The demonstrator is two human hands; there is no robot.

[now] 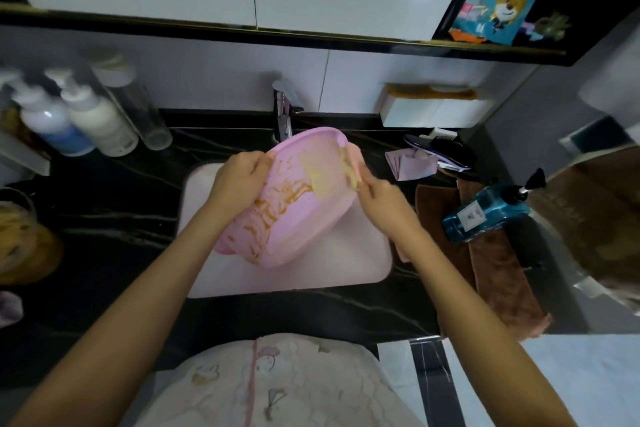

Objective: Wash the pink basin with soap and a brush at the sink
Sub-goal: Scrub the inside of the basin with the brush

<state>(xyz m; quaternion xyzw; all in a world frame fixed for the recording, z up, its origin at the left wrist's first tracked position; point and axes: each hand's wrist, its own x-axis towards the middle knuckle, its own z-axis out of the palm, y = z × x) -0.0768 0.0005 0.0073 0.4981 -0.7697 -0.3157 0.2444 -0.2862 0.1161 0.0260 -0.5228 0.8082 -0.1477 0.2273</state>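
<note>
Slippage is my worry from the head view: pink basin (304, 208) hangs tilted over the white sink (346, 267), with only the left hand (239, 178) clamped on its rim. It's smooth, glossy plastic smeared with yellow-brown gunk, so likely slick. Right hand (381, 199) pinches a blurry yellowish scrubber (351, 172) against the opposite rim. Push hard and that oval tub could twist loose and clatter down.
</note>
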